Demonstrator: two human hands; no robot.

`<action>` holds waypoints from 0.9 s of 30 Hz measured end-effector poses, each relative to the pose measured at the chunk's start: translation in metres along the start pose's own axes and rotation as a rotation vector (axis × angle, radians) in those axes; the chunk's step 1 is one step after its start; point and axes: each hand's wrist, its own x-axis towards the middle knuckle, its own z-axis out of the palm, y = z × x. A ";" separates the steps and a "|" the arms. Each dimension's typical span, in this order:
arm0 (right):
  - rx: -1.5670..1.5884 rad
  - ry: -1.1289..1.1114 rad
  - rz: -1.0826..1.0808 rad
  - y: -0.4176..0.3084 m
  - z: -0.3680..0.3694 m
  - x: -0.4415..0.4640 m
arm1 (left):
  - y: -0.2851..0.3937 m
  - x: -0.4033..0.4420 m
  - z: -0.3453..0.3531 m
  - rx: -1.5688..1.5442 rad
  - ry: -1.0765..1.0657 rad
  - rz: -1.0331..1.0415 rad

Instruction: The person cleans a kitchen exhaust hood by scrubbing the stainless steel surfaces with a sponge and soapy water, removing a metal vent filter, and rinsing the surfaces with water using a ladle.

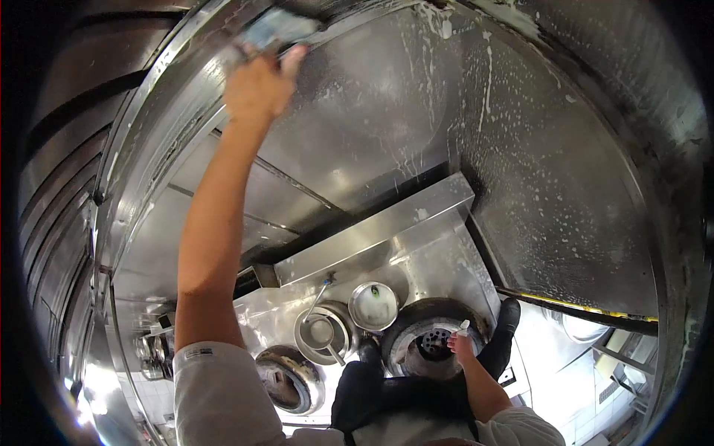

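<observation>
My left hand point(260, 85) is raised high at the upper left, its fingers on a pale blue cloth or pad point(279, 28), blurred by motion. The pad lies against the metal rim of the hood. Low on the right, my right hand point(461, 346) is closed around a small white object point(465, 325) above a large round burner point(431, 346). White foam and drips point(487, 74) streak the steel wall panels point(550, 178).
Below are a steel counter point(439, 249), a bowl of cloudy liquid point(373, 306), a pot with a ladle point(321, 333) and a second burner point(290, 379). My dark shoes point(509, 316) stand near the large burner. Ribbed metal panels point(63, 193) line the left.
</observation>
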 end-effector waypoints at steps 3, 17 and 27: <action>0.014 -0.049 0.000 0.005 -0.011 0.006 | -0.047 -0.023 -0.021 -0.241 -0.092 -0.239; 0.086 -0.172 0.091 0.013 -0.034 -0.014 | -0.038 -0.012 -0.008 -0.596 0.426 -0.294; -0.112 -0.216 0.103 0.028 -0.064 0.003 | -0.005 -0.331 0.058 -0.706 -0.421 -0.423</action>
